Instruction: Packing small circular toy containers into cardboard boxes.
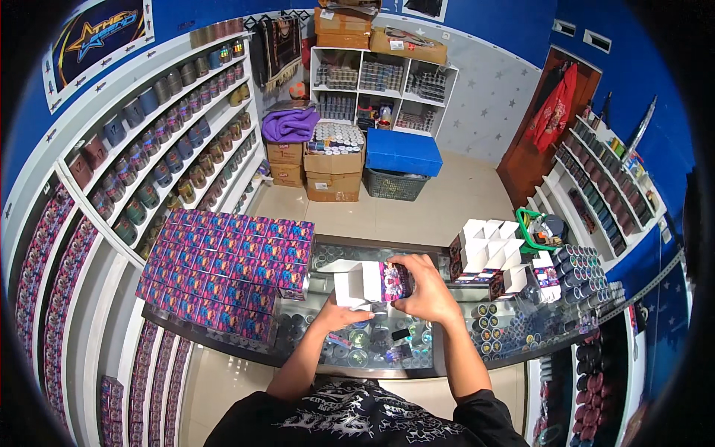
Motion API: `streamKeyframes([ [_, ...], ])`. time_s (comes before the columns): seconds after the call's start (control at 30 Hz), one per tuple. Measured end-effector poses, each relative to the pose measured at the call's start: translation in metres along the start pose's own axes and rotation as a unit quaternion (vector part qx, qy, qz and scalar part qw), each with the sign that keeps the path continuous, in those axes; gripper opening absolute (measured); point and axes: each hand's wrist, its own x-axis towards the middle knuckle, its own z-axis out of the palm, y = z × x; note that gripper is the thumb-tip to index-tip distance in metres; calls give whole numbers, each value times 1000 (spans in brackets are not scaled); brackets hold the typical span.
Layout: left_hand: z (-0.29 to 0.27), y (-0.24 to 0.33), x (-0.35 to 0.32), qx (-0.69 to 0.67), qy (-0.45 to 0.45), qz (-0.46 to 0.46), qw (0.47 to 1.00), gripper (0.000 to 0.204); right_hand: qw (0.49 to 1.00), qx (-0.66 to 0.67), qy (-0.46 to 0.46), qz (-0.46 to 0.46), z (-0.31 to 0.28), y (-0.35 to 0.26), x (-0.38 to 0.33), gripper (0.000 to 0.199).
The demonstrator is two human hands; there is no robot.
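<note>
Over the glass counter I hold a small cardboard box (392,281) lying on its side, with its white open end and flaps (356,286) turned to the left. My right hand (430,289) wraps around the printed pink and purple end, thumb in front and fingers behind. At the near left corner of the flaps, my left hand (337,316) grips with its thumb stretched along the lower edge; its other fingers are mostly hidden. Inside the box I cannot see. A short black object (401,334) rests on the glass below the box.
Many closed printed boxes (223,261) are stacked on the counter's left. To the right stand open white-topped boxes (488,246), a green basket (538,231) and stacked round jars (581,272). More jars (488,328) show at the glass near my right forearm. Shelves (171,127) line the left wall.
</note>
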Motion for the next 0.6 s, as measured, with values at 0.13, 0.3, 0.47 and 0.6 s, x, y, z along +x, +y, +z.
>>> streamKeyframes([
  [0.13,-1,1,0,-4,15,-42,999,57,1000,26,0,6,10,18,-1,72],
  [0.3,2,-22,0,11,46,-107,993,53,969,239,-21,62,53,77,-7,77],
  [0.47,2,-64,-4,30,67,-103,992,51,944,316,-16,91,104,114,-13,80],
  [0.6,4,-66,-1,117,86,-127,981,51,926,358,31,120,146,145,-20,82],
])
